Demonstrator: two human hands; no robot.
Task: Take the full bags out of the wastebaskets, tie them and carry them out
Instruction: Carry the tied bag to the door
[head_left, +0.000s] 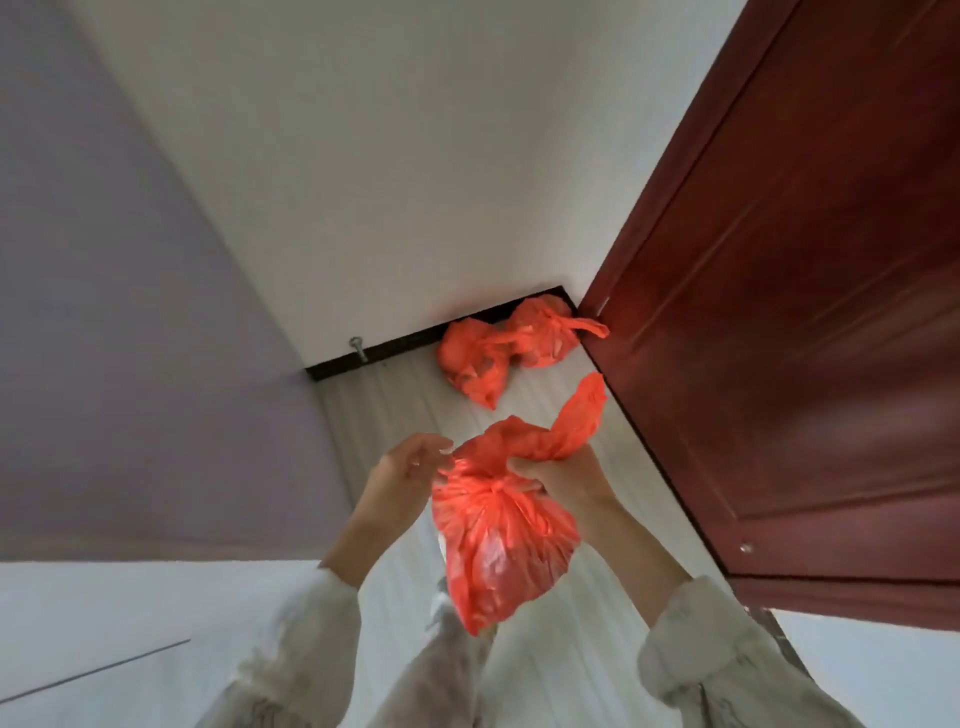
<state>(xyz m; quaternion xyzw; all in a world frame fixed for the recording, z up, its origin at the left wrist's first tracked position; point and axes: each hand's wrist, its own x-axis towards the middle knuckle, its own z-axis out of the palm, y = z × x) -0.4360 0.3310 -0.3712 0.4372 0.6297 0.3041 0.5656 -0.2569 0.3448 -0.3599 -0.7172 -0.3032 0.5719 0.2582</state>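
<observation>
our right hand (558, 475) is curled around the gathered neck of a red bag (498, 540), fingers wrapped just beside the knot, with one twisted tail of the plastic running up and away past the thumb toward the door (789, 312). our left hand (410, 462) sits at the other side of the neck, fingers loosely bent and fingertips (444, 452) at the edge of the bunched plastic; it seems to touch or lightly pinch that edge, but we cannot tell for sure whether it actually grips. the bag hangs below and between both hands, its full body sagging down over the floor (395, 395) in front of us, with pale contents showing faintly through the thin plastic. both forearms come up from light, patterned sleeves (696, 639). farther ahead, two more tied red bags (506, 351) lie on the floor in the corner, touching each other, pushed against the dark baseboard (410, 343) where the white wall (389, 156) meets the dark red door. they lie well apart from the bag we hold. a small metal door stop (357, 349) sticks out from the baseboard to the left of them. a purple-grey wall (130, 312) runs along our left side.
</observation>
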